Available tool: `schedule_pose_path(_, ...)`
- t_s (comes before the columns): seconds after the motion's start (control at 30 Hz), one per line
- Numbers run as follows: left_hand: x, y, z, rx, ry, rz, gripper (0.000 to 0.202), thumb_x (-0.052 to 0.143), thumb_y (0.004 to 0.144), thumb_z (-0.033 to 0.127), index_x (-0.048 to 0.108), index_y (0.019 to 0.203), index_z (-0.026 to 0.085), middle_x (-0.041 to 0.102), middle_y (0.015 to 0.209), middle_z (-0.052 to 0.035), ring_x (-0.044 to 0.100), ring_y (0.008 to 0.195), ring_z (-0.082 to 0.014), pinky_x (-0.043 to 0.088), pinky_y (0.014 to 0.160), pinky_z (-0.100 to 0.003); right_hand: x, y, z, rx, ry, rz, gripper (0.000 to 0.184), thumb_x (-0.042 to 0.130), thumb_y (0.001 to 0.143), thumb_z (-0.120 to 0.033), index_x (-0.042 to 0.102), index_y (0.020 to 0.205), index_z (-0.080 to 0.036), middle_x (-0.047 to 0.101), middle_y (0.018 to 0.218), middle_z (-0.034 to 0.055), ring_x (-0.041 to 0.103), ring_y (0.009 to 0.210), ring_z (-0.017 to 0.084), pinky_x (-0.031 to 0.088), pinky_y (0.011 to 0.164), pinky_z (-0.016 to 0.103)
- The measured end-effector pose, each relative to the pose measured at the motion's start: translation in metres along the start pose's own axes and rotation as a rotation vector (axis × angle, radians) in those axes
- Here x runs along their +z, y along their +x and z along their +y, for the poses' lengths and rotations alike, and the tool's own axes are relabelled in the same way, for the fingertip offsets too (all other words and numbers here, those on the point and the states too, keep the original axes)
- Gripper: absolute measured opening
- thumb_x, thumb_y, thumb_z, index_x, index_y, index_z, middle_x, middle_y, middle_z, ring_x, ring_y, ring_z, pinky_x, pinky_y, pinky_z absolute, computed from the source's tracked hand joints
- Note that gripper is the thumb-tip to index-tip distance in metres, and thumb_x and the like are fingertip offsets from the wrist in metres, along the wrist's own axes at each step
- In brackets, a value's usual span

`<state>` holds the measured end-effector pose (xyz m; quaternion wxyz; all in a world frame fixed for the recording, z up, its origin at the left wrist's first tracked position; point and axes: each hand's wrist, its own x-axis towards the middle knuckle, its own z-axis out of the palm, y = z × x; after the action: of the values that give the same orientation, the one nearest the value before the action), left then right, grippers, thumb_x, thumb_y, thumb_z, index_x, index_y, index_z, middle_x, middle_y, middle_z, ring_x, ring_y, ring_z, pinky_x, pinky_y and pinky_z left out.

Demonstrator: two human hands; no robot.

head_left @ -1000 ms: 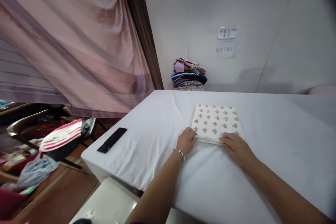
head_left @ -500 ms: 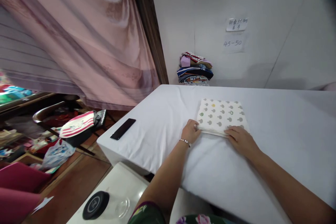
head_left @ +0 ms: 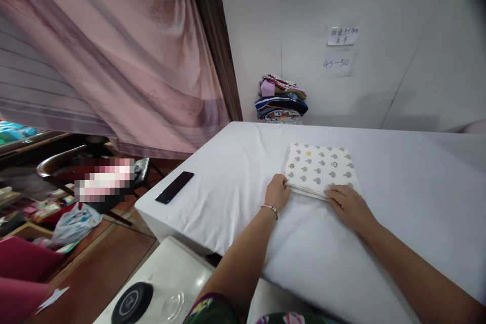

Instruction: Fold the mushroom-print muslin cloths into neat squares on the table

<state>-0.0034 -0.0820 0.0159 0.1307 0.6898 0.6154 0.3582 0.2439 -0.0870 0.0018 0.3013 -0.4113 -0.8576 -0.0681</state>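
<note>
A folded white cloth (head_left: 321,164) lies flat on the white-covered table (head_left: 235,177). It is printed with rows of grey tree-like shapes and a few green and yellow ones. My left hand (head_left: 278,193) is closed at its near left corner, with the fingertips at the edge. At the near right part of the same edge, my right hand (head_left: 351,205) has its fingers over the top layer and grips the folded layers. The stacked folds show along the front edge between both hands. The undersides of the fingers are hidden.
A black phone (head_left: 174,187) rests near the table's left edge. Behind the table, a pile of folded clothes (head_left: 281,101) stands against the wall under paper signs (head_left: 337,55). A pink curtain (head_left: 152,61) hangs at left. A white stool (head_left: 182,268) carries a round black object (head_left: 132,302).
Both hands keep their places on the cloth's near edge, and the cloth has barely moved. The camera view has shifted slightly.
</note>
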Motion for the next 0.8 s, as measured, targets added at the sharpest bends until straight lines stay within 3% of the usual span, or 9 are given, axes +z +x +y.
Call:
schedule_pose_path(0.6,0.0068,0.0004,-0.0081,-0.028,0.053,0.044,0.014,0.047,0.073,0.009,0.047,0.080,0.021,0.052,0.084,-0.0005,0.050,0.070,-0.0127,0.041,0.065,-0.025,0.0069,-0.0012,-0.0003,-0.020,0.041,0.009,0.024,0.040,0.088,-0.023,0.062,0.098,-0.021,0.061,0.095,0.0068,0.055,0.088,0.020,0.045,0.076,0.036)
schedule_pose_path(0.8,0.0044,-0.0014,-0.0049,-0.049,0.099,0.030,0.013,0.048,0.074,0.010,0.047,0.081,0.021,0.053,0.086,-0.0008,0.052,0.073,-0.0131,0.041,0.066,-0.025,-0.0021,0.0027,-0.0081,-0.032,0.024,-0.039,0.027,0.037,0.089,-0.020,0.062,0.098,-0.021,0.062,0.095,0.0071,0.054,0.088,0.020,0.044,0.075,0.035)
